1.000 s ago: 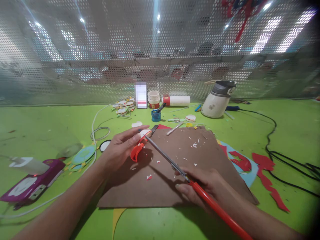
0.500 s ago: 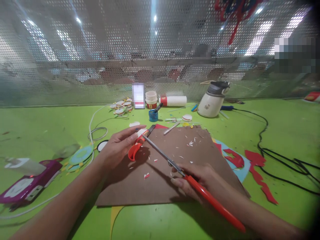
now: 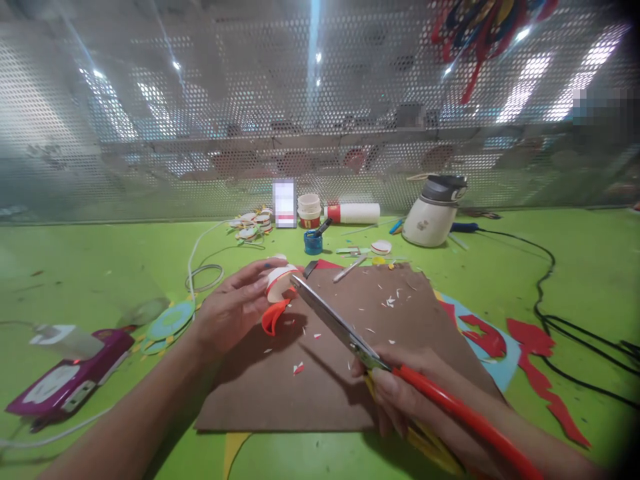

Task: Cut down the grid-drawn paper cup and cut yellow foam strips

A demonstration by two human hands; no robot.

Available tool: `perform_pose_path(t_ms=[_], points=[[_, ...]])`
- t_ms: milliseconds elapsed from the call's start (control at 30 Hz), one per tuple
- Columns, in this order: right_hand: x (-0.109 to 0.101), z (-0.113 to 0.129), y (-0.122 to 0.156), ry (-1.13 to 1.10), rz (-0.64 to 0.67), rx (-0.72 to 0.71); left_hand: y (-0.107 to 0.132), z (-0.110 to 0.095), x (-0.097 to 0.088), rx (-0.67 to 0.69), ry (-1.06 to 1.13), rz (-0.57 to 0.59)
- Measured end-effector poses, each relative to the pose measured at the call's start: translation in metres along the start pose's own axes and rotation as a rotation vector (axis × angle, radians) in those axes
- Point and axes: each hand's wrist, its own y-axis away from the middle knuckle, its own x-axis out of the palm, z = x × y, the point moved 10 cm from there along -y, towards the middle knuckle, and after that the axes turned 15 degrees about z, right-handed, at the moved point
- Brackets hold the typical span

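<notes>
In my left hand (image 3: 235, 303) is a small white paper cup piece (image 3: 281, 280) with a red band along its edge, gripped between thumb and fingers. My right hand (image 3: 407, 380) is closed around the handles of long scissors (image 3: 335, 320), one red and one yellow. Their blade tips point at the cup piece's right edge; whether they touch it I cannot tell. A curved orange-red piece (image 3: 273, 318) shows just below the left fingers. Beneath both hands lies a brown board (image 3: 280, 393) scattered with small white and red clippings (image 3: 299, 368).
A craft knife (image 3: 350, 269) lies at the board's far edge. Behind stand a blue jar (image 3: 313, 243), stacked paper cups (image 3: 309, 212), a lying cup stack (image 3: 353, 213) and a white kettle-shaped bottle (image 3: 431, 213). A purple power strip (image 3: 70, 380) sits left; red scraps (image 3: 537, 367) and a black cable (image 3: 543, 267) lie right.
My left hand has turned the cup piece, so more of its pale inner side shows. The scissors' yellow handle now shows below the red one. The view has shifted slightly.
</notes>
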Motion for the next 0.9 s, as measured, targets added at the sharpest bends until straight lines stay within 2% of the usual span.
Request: perform_pose_path(t_ms=[267,467,633,900], points=[[0.014,-0.012,-0.005,-0.273,0.124,0.005,0.001,-0.004,-0.001,0.036,-0.005,0.06],[0.015,-0.018,-0.004,-0.335,0.121,0.032,-0.001,-0.003,0.0,0.033,-0.039,0.079],[0.014,-0.018,-0.004,-0.339,0.124,0.001,-0.001,-0.005,0.002,0.036,-0.054,0.085],[0.01,-0.011,-0.004,-0.208,0.1,-0.01,-0.001,-0.004,0.002,0.037,-0.067,0.087]])
